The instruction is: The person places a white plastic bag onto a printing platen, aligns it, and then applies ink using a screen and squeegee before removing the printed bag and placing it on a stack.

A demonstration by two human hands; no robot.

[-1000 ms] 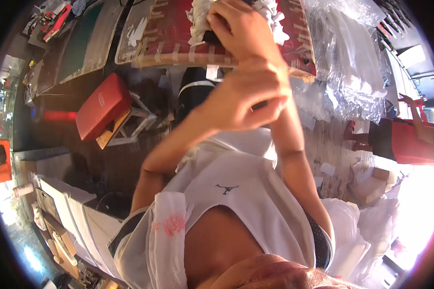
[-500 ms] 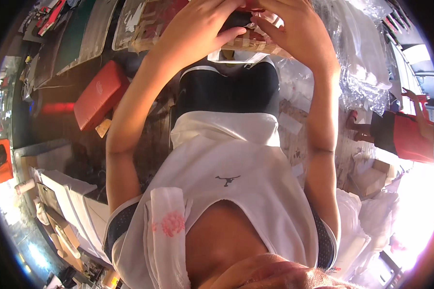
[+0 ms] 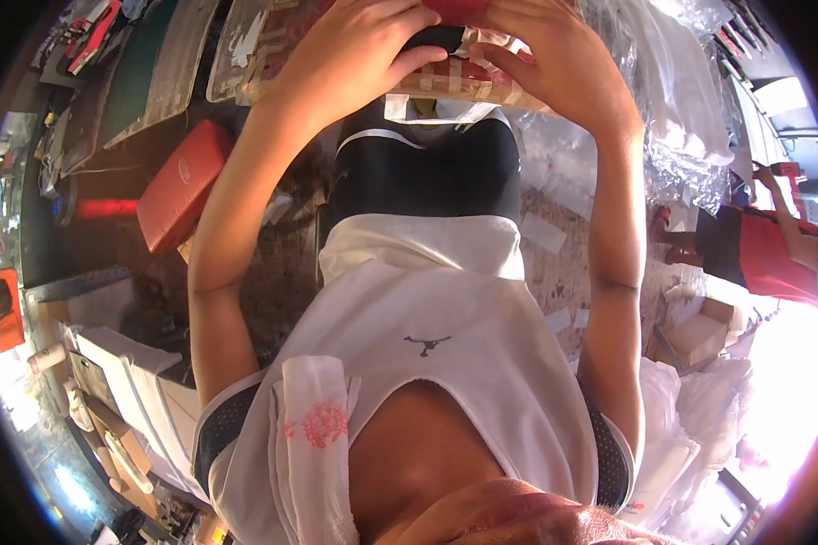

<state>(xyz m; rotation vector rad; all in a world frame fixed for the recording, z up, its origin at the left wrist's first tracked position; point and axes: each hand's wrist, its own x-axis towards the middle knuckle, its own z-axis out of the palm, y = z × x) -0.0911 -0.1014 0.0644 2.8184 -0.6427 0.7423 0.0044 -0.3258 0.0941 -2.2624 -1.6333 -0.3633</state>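
Has both hands at far side, over red board (image 3: 468,88) with taped near edge. Has left hand (image 3: 359,50) curved at left of black piece (image 3: 439,38), with thumb and forefinger parted around it; cannot tell if actually gripping. Has right hand (image 3: 554,64) opposite, thumb and forefinger also apart, near small pale piece (image 3: 480,43); cannot tell if holding anything. Find black piece between both hands, just in from board's near edge. For markings: see dark printed figure on white shirt (image 3: 427,304), near centre; red print, too blurred to read, on white cloth (image 3: 311,454) hung at near left over shoulder; small pale marking on red padded seat (image 3: 184,186) at left, too small to make out. Also note clear plastic wrap (image 3: 686,109) at far right and, beyond, person in red top (image 3: 777,259).
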